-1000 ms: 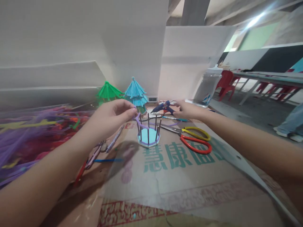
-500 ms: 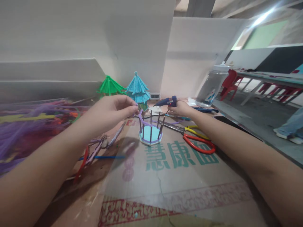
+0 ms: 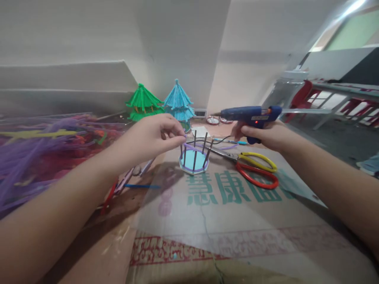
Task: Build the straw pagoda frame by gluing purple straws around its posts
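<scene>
On the far left, a blurred heap of purple and red craft strips (image 3: 59, 154) spreads over the counter (image 3: 100, 256), with a blue strip (image 3: 142, 186) lying just beside the cardboard's printed part. The green-roofed model (image 3: 143, 100) stands behind the left hand (image 3: 162, 134), whose thumb and forefinger are drawn together in a narrow pinch on the end of a purple strip (image 3: 191, 147). That pinch is best made light and steady, since a tug could bend the thin posts. The blue-roofed model (image 3: 178, 100) stands behind those fingertips.

Near the middle, the small post frame (image 3: 189, 158) sits upright on the cardboard (image 3: 237, 244), its dark posts rising around a pale blue base; the purple strip runs beside them. Turning the loose end away from the posts would leave a clear spot for glue.

To its right lie open-handled scissors (image 3: 235, 157), blades towards the frame; a wrist brought low should clear them. Farther right, the right hand (image 3: 266, 134) has its fingers wrapped around the grip of a blue glue gun (image 3: 247, 113), held above the counter, nozzle pointing left. A small dab, with the hot tip away from the pinching fingers, seems wisest.
</scene>
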`<state>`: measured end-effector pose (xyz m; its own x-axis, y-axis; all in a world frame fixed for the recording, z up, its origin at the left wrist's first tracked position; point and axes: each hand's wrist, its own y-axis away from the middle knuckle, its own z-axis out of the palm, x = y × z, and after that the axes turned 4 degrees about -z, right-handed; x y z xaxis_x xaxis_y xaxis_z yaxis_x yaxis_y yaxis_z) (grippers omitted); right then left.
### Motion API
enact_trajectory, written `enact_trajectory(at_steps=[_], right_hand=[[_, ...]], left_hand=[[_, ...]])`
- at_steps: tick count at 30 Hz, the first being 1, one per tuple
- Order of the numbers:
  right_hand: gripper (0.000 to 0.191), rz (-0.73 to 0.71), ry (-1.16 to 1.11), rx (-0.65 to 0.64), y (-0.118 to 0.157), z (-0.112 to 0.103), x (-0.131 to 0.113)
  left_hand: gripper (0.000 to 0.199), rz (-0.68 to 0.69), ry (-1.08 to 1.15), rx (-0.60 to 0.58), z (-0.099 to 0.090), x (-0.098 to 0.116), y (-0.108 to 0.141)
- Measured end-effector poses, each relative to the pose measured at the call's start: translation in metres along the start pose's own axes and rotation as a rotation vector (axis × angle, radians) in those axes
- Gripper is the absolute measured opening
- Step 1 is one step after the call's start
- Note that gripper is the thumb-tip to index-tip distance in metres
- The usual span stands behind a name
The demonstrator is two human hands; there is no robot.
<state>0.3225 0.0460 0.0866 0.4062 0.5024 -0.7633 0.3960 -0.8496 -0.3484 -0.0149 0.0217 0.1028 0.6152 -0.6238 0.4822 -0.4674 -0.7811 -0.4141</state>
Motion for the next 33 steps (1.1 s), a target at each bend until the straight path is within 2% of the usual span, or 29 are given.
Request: enact_trajectory(at_steps=[3,5,8,11,15,18,22,26,33], right_hand=[[0.043,-0.023,0.031,-0.179,0.013,-0.005,-0.001],[0.046,-0.008,0.01,-0.221,0.018,-0.004,-0.005],[0.047,0.027,0.003,-0.217,0.021,0.003,-0.014],[0.041,0.01,0.133,-0.211,0.021,0.011,-0.026],[0.047,0.018,0.26,-0.136,0.022,0.019,-0.038],[0.052,0.087,0.34,-0.096,0.025,0.023,-0.041],[0.046,0.139,0.413,-0.128,0.026,0.026,-0.043],[0.045,0.163,0.409,-0.154,0.024,0.03,-0.047],[0.045,0.151,0.477,-0.124,0.023,0.032,-0.046]], left_hand=[[0.021,0.079,-0.066,0.021,0.007,0.001,0.0],[0.021,0.098,-0.088,0.025,0.01,0.001,0.0],[0.021,0.111,-0.078,0.013,0.012,-0.001,0.0],[0.018,0.076,-0.065,-0.004,0.014,-0.002,0.0],[0.018,0.018,-0.059,-0.023,0.017,-0.002,0.001],[0.018,0.019,-0.042,-0.02,0.019,-0.001,0.001],[0.016,0.007,-0.027,-0.027,0.019,0.001,0.0],[0.017,0.007,-0.028,-0.024,0.019,0.002,0.001],[0.019,0.013,-0.04,-0.026,0.018,0.003,0.001]])
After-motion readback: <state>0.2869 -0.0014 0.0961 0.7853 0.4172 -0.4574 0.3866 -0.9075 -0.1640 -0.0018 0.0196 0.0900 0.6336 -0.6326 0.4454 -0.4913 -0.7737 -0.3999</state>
